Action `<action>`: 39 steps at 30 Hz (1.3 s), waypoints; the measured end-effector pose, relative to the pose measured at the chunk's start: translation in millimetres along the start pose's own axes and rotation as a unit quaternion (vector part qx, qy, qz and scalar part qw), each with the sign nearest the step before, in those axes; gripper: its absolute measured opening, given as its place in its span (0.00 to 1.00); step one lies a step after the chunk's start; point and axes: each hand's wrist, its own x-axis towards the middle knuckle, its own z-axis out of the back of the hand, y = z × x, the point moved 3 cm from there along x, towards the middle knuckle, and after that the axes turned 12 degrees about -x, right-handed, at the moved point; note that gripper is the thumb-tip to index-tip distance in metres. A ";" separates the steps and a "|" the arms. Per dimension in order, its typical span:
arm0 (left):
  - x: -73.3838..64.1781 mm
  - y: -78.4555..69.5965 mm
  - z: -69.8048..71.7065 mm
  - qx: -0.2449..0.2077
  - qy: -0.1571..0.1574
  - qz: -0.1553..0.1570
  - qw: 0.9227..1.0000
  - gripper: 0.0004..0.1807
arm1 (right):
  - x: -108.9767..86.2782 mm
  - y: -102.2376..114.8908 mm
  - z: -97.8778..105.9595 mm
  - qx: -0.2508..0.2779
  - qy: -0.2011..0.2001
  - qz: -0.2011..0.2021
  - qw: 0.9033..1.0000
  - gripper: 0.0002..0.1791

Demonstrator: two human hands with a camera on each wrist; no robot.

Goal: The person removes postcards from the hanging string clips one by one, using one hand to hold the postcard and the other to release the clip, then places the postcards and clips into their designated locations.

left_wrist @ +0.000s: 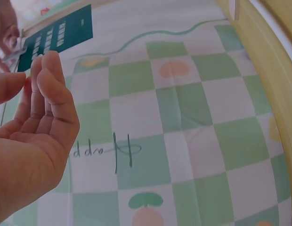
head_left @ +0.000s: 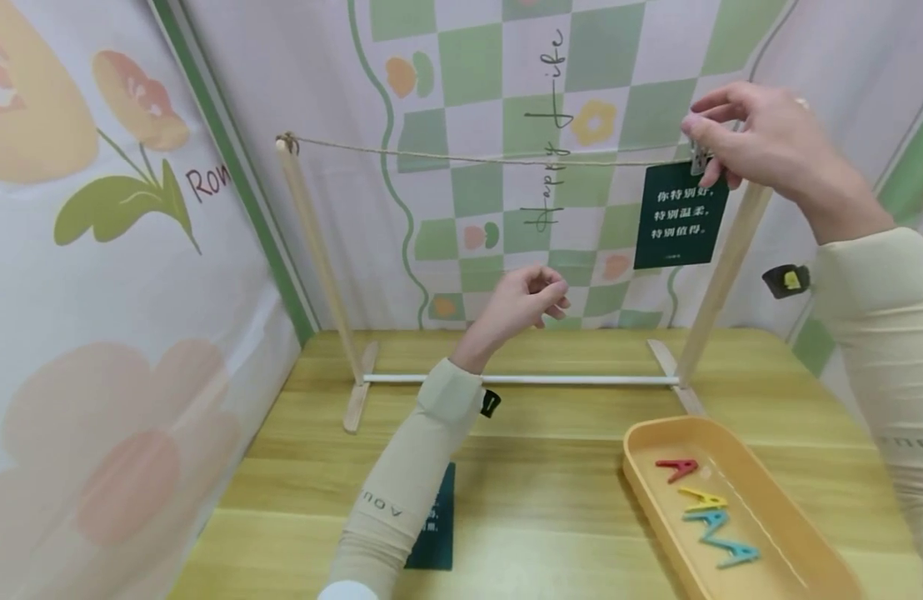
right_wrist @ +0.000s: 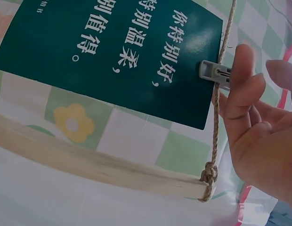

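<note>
A dark green card (head_left: 677, 221) with white writing hangs from a thin twine line (head_left: 461, 158), near its right end. A grey clothespin (right_wrist: 213, 72) grips the card's edge and the twine. Right at that clothespin is my right hand (head_left: 776, 137), its thumb and forefinger spread apart and its fingers overlapping the clip's end in the right wrist view. My left hand (head_left: 517, 304) hovers lower and to the left, in front of the wall cloth, fingers loosely bent with nothing between them. Beneath the left forearm, a second green card (head_left: 439, 533) lies on the table, partly hidden by the sleeve.
Two wooden posts (head_left: 319, 258) on flat feet carry the twine, joined low down by a white rod (head_left: 581, 380). An orange tray (head_left: 799, 533) at the table's right holds several clothespins, red (head_left: 679, 468), yellow (head_left: 705, 499) and blue (head_left: 731, 552). Behind hangs a checkered cloth (head_left: 469, 75).
</note>
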 end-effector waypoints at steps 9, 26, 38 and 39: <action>17.9 -3.0 -13.3 0.013 -0.034 0.007 0.999 0.10 | 9.0 -5.1 -4.3 0.038 0.051 -0.008 0.998 0.35; 37.0 -7.8 -43.9 0.066 -0.074 0.020 0.995 0.18 | 2.9 -11.3 -3.9 0.119 0.064 -0.022 0.991 0.20; 42.6 -14.6 -64.6 0.080 -0.074 0.002 0.994 0.19 | 0.5 -4.7 0.2 0.119 0.060 -0.027 0.991 0.16; 42.4 -15.0 -65.8 0.081 -0.074 0.000 0.994 0.19 | -0.2 -5.0 0.2 0.117 0.060 -0.029 0.991 0.17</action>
